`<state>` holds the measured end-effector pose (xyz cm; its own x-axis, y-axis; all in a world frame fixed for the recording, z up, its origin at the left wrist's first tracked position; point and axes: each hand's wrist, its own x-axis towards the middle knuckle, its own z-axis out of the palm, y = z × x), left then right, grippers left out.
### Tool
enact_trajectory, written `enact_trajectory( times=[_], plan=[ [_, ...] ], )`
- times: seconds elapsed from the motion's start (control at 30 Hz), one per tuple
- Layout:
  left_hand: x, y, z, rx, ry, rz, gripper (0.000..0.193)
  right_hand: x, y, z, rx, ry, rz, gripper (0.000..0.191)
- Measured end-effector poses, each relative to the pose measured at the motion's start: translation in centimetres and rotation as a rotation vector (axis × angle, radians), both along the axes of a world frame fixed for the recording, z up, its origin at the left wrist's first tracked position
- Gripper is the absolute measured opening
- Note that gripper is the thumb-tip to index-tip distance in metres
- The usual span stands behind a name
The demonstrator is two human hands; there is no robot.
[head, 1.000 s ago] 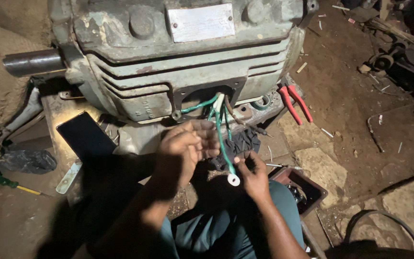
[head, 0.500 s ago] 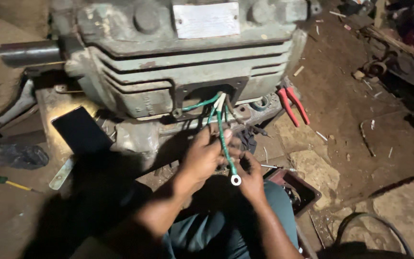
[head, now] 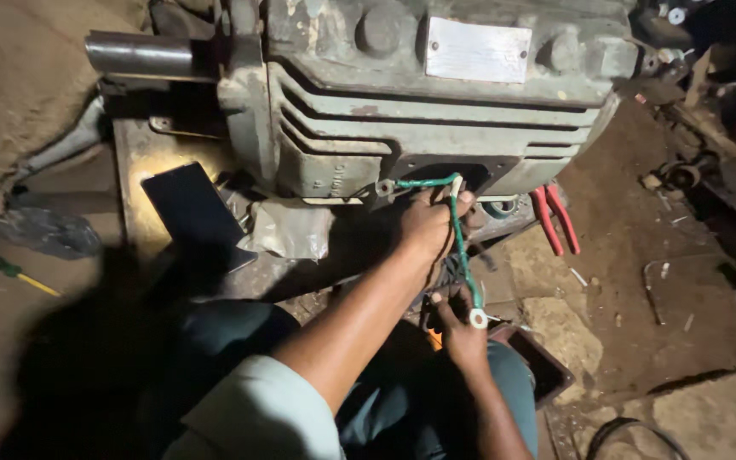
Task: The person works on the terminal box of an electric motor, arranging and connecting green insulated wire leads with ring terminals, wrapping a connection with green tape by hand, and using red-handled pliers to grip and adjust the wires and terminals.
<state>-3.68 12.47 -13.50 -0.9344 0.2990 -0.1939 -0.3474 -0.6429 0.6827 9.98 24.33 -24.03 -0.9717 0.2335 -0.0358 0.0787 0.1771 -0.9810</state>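
A big grey electric motor (head: 436, 111) lies in front of me with a dark terminal opening in its side. My left hand (head: 426, 226) reaches up to that opening and is closed around the wires coming out of it. A green wire (head: 458, 243) runs from the opening down past my left hand. Its end carries a white ring lug (head: 477, 318), which my right hand (head: 462, 332) pinches just above my lap.
Red-handled pliers (head: 555, 220) lie on the ground right of the opening. A black phone (head: 191, 209) rests on the base plate at left, beside crumpled plastic (head: 287, 230). A green and yellow screwdriver (head: 6, 271) lies far left. The motor shaft (head: 138, 55) sticks out leftwards.
My left hand has moved up from the wire bundle to the terminal opening. My right hand keeps hold of the lug end of the green wire. The view has shifted.
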Motion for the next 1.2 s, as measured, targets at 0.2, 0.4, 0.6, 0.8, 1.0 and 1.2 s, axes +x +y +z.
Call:
enact_trajectory(
  times=[0.2, 0.4, 0.6, 0.8, 1.0, 1.2],
  plan=[
    [-0.5, -0.5, -0.6, -0.294, 0.122, -0.061, 0.017, 0.0, 1.1, -0.7, 0.003, -0.118, -0.081, 0.015],
    [1.4, -1.8, 1.1, -0.233, 0.118, -0.1, 0.019, 0.3, 0.0, 0.4, 0.003, -0.089, -0.111, 0.013],
    [2.9, -3.2, 0.2, -0.039, 0.083, -0.182, 0.028, 0.6, -0.9, 2.1, 0.127, 0.045, -0.08, 0.013],
    [3.4, -3.9, 1.2, -0.534, 0.369, -0.136, 0.029, 0.8, -0.9, 1.3, 0.002, -0.125, -0.083, 0.021],
    [4.7, -5.2, 3.6, -0.882, 0.677, 0.014, 0.032, 0.6, 0.3, 4.0, -0.232, 0.068, -0.156, 0.022],
    [5.1, -5.5, 4.5, -0.976, 0.648, -0.035, 0.034, 2.8, -0.7, 13.8, 0.447, 0.459, -0.119, 0.028]
  ],
)
